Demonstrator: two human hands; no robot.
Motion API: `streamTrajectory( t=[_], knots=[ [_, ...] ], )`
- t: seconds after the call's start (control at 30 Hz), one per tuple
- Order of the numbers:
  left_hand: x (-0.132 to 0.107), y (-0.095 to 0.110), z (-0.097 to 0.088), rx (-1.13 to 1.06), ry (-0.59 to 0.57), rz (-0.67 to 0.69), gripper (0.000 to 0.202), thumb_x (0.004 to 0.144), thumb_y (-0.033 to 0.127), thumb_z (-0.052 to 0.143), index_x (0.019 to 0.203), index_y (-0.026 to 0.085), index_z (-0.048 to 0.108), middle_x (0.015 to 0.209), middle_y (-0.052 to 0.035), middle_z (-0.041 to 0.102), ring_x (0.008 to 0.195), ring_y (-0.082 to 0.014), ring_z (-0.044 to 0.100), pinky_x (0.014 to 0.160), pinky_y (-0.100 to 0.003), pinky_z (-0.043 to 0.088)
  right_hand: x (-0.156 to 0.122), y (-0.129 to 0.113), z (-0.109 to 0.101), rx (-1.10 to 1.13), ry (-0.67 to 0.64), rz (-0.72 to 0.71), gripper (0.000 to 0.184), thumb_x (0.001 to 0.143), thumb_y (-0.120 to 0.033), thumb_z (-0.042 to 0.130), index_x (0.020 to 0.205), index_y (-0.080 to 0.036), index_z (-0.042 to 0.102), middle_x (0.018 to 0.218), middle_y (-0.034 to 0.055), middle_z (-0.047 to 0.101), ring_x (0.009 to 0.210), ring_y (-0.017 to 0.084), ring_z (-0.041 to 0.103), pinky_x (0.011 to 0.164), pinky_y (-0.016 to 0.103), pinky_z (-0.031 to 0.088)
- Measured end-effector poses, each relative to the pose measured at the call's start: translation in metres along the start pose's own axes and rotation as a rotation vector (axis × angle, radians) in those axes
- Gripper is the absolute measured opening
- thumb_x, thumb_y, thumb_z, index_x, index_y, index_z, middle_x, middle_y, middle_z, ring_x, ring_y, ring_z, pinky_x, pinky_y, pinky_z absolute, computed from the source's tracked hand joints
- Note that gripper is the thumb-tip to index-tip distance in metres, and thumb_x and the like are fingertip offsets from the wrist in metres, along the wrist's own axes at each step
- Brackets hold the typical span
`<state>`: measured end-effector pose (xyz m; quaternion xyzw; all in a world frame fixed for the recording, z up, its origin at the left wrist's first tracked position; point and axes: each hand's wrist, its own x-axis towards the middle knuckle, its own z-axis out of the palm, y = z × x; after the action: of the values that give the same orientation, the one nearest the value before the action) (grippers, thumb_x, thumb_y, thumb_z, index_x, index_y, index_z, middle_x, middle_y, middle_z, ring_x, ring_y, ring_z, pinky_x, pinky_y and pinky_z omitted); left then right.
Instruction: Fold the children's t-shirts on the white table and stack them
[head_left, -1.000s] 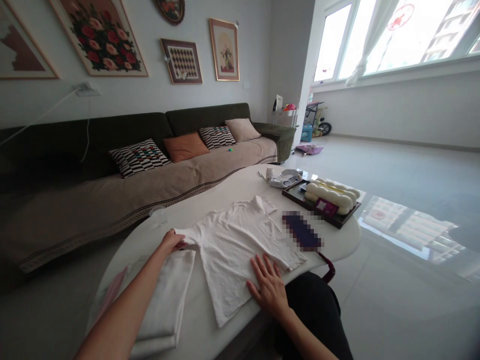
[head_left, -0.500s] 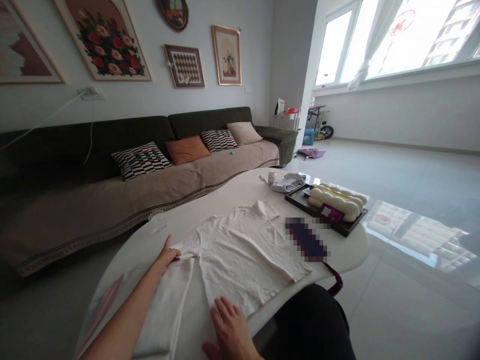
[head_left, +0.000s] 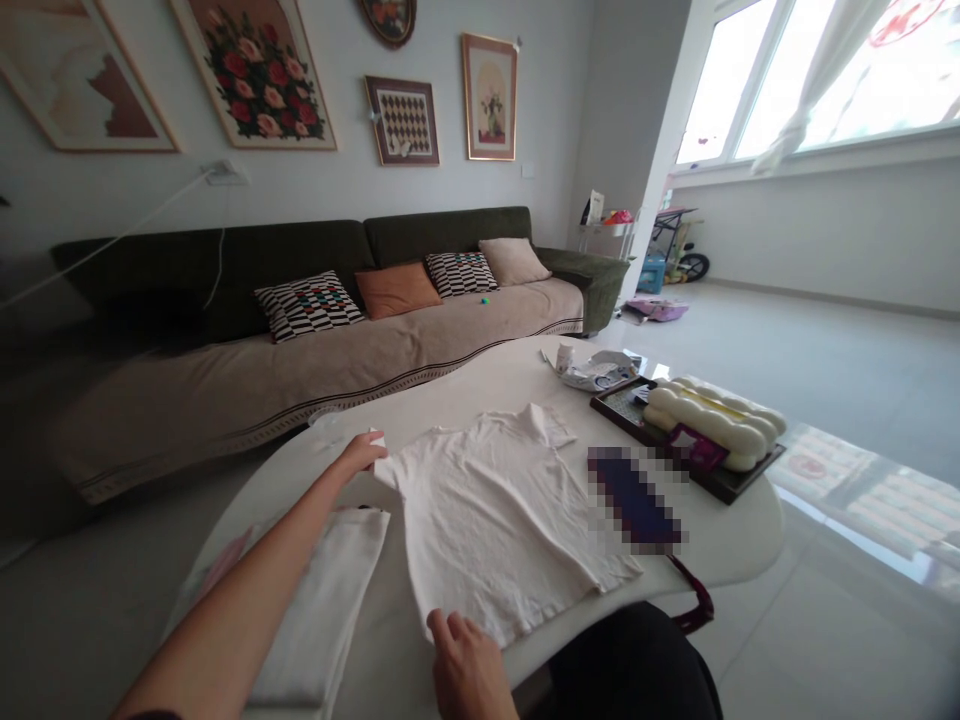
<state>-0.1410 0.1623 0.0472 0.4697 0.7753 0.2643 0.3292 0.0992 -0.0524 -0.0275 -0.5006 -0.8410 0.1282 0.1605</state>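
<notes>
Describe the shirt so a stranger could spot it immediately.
Find the white rounded table before the dark green fabric sofa. The white short-sleeved cloth T-shirt lies toward its near edge. Unlike the folded white cloth beside it, this one is spread open, sleeves showing.

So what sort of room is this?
Most likely a home living room: a long green sofa with patterned cushions stands against a wall hung with framed pictures, and a low white table sits in front.

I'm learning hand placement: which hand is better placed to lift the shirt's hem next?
Probably the right hand: it's at the hem, while the left hand holds a sleeve of the shirt.
</notes>
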Motion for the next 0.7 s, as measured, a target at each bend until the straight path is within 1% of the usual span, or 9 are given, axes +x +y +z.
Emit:
streamTrajectory(
  t=[0.1,0.13,0.2,0.3,0.4,0.47,0.57,0.63,0.7],
  knots=[
    [0.01,0.03,0.021,0.082,-0.018,0.046,0.058,0.07,0.014,0.058,0.126,0.014,0.043,0.076,-0.0002,0.062,0.062,-0.0134,0.059,0.051,-0.02,0.043,-0.003,0.009,0.016,0.013,0.055,-0.084,0.051,0.064,-0.021,0.06,0.113,-0.026,0.046,0.083,0.003,0.061,0.071,0.022,0.059,0.053,0.027,0.042],
    [0.012,0.04,0.031,0.109,-0.022,0.059,0.054,0.072,0.016,0.059,0.124,0.014,0.044,0.08,-0.0009,0.062,0.064,-0.0136,0.059,0.054,-0.022,0.045,-0.005,0.013,0.022,0.006,0.081,-0.102,0.054,0.064,-0.021,0.061,0.115,-0.027,0.044,0.082,0.0027,0.061,0.071,0.021,0.059,0.053,0.027,0.042],
    [0.018,0.056,0.051,0.16,-0.022,0.078,0.042,0.079,0.023,0.057,0.119,0.015,0.047,0.09,-0.0034,0.061,0.072,-0.0141,0.059,0.061,-0.026,0.048,-0.007,0.021,0.029,0.011,0.108,-0.113,0.049,0.064,-0.015,0.056,0.11,-0.03,0.047,0.076,0.0005,0.059,0.066,0.019,0.058,0.051,0.024,0.041],
    [0.025,0.075,0.078,0.232,-0.008,0.096,0.032,0.084,0.032,0.052,0.111,0.015,0.051,0.105,-0.0061,0.056,0.086,-0.0163,0.057,0.073,-0.034,0.049,-0.008,0.033,0.023,0.138,0.085,-0.11,0.048,0.064,-0.009,0.051,0.106,-0.032,0.049,0.075,-0.0016,0.057,0.064,0.015,0.057,0.05,0.02,0.04],
    [0.03,0.087,0.098,0.306,0.004,0.098,0.032,0.084,0.032,0.052,0.111,0.016,0.051,0.11,-0.007,0.053,0.095,-0.0188,0.055,0.079,-0.037,0.047,-0.006,0.04,0.009,0.213,0.084,-0.13,0.04,0.069,-0.017,0.053,0.105,-0.032,0.05,0.084,0.0,0.056,0.074,0.015,0.056,0.056,0.02,0.042],
    [0.031,0.091,0.106,0.353,0.004,0.088,0.032,0.083,0.031,0.053,0.111,0.015,0.051,0.111,-0.0076,0.053,0.096,-0.0192,0.054,0.08,-0.037,0.047,-0.002,0.039,0.01,0.159,0.084,-0.201,0.033,0.071,-0.027,0.057,0.103,-0.031,0.051,0.087,0.0016,0.056,0.077,0.018,0.055,0.059,0.024,0.043],
    [0.029,0.092,0.111,0.413,-0.005,0.062,0.032,0.083,0.031,0.054,0.11,0.015,0.052,0.11,-0.0077,0.054,0.096,-0.019,0.054,0.08,-0.037,0.047,0.006,0.029,0.028,0.049,0.069,-0.271,0.034,0.07,-0.038,0.06,0.101,-0.028,0.052,0.08,0.0028,0.057,0.069,0.02,0.055,0.053,0.027,0.043],
    [0.027,0.091,0.11,0.443,-0.013,0.046,0.031,0.083,0.031,0.054,0.109,0.015,0.052,0.109,-0.0072,0.054,0.095,-0.0187,0.055,0.079,-0.036,0.047,0.01,0.024,0.041,0.037,0.074,-0.243,0.031,0.071,-0.039,0.059,0.098,-0.025,0.053,0.074,0.0032,0.056,0.063,0.02,0.054,0.048,0.026,0.04],
    [0.026,0.09,0.106,0.46,-0.017,0.034,0.03,0.083,0.031,0.054,0.108,0.015,0.053,0.108,-0.0068,0.055,0.094,-0.0182,0.055,0.078,-0.035,0.048,0.012,0.023,0.045,0.097,0.086,-0.198,0.025,0.073,-0.037,0.056,0.095,-0.024,0.054,0.071,0.003,0.056,0.06,0.019,0.055,0.045,0.024,0.038]
  ],
)
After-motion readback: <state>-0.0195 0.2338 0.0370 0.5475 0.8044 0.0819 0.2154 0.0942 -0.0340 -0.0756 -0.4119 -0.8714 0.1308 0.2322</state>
